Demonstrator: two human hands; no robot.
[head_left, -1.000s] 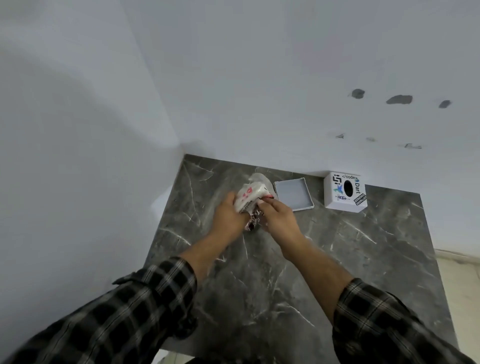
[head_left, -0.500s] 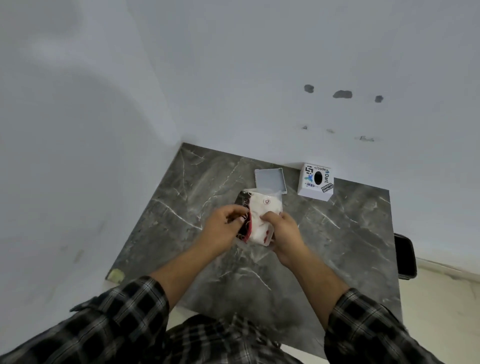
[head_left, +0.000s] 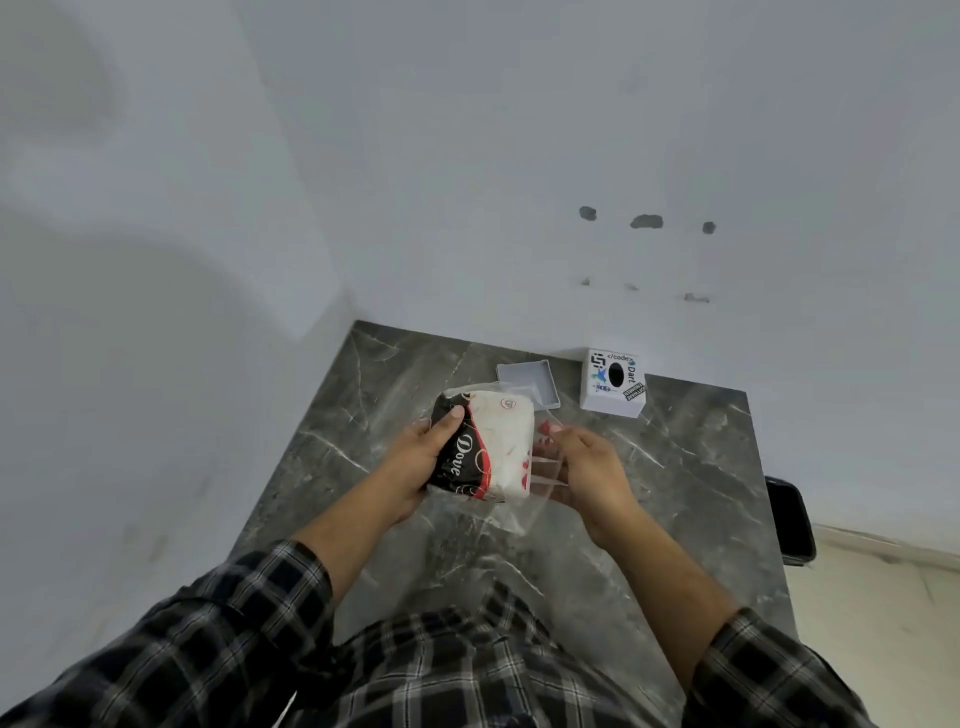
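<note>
The left hand grips a Dove pack by its black end, thumb on top, holding it in the air above the table. The right hand has its fingers curled on a clear bag that sits against the pack's white side. Behind them a tray and a white box rest by the wall

The tray lies left of the box (both behind the packet).
</note>
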